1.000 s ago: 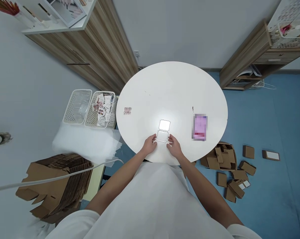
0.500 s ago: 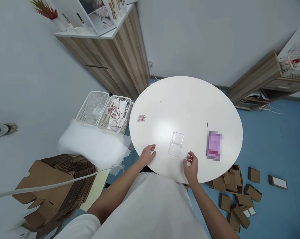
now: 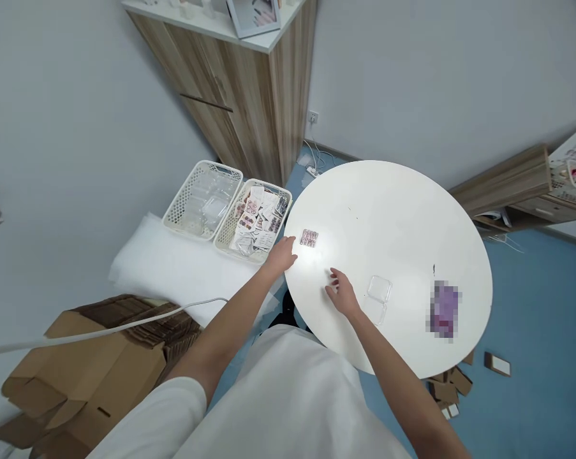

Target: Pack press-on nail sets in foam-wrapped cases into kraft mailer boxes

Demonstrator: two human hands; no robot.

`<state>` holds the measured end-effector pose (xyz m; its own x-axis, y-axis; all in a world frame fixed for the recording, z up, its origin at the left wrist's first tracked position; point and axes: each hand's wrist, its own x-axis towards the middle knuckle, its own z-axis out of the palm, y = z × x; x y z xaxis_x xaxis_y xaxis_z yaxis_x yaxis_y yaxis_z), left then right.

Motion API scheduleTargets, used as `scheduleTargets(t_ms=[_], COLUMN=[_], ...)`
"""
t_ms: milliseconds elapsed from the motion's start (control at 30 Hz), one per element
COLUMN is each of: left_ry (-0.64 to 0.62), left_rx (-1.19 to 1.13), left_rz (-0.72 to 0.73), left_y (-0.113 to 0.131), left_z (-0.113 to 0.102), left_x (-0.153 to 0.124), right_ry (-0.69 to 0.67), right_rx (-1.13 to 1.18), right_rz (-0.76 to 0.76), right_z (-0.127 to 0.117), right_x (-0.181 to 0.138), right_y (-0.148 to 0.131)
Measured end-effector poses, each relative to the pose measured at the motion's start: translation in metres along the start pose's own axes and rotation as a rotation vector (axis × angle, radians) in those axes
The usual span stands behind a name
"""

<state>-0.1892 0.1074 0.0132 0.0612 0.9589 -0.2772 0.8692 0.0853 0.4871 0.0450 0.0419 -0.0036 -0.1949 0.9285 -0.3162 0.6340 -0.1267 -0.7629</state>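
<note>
My left hand point(image 3: 280, 255) is at the left edge of the white oval table, just short of a small set of pink false nails point(image 3: 309, 238) laid in two rows. Its thumb and fingers are apart, and nothing shows in them. Over the tabletop, my right hand point(image 3: 343, 296) has its fingers loosely curled and its thumb held away from them, empty. To the right of that hand lies a clear plastic case point(image 3: 379, 289), its lid folded open flat; my right forearm is close to its lower half.
Left of the table point(image 3: 388, 210), one white basket point(image 3: 201, 197) holds clear cases and another point(image 3: 254, 220) holds nail cards. White wrapping sheets point(image 3: 173, 268) and flattened cardboard boxes point(image 3: 91, 363) lie nearby. A blurred purple item point(image 3: 444, 309) sits on the table's right; small boxes point(image 3: 450, 386) are on the floor.
My view has swung left. My left hand has moved up and left toward the false nails, and my right hand has crossed from the right of the clear case to its left.
</note>
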Motion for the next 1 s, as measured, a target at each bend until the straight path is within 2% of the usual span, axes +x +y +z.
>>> scheduleTargets(t_ms=[233,400,567,767,1000], left_ry=[-0.165,-0.223,-0.277,-0.242,-0.216], left_rx=[0.079,0.054,0.048,0.052,-0.067], left_rz=[0.052,0.094,0.099,0.138,0.155], left_y=[-0.001,-0.002,-0.005,-0.009,-0.011], left_z=[-0.006,-0.001,0.005,0.011,0.011], left_x=[0.05,0.068,0.074,0.075,0.072], right_ry=[0.002,0.029,0.052,0.062,0.063], right_rx=[-0.166,-0.173,-0.213,-0.282,-0.279], right_rz=[0.07,0.092,0.116,0.133,0.155], right_z=[0.003,0.016,0.026,0.028,0.028], right_x=[0.08,0.116,0.126,0.128,0.128], right_y=[-0.025,-0.032,-0.035,-0.039,-0.04])
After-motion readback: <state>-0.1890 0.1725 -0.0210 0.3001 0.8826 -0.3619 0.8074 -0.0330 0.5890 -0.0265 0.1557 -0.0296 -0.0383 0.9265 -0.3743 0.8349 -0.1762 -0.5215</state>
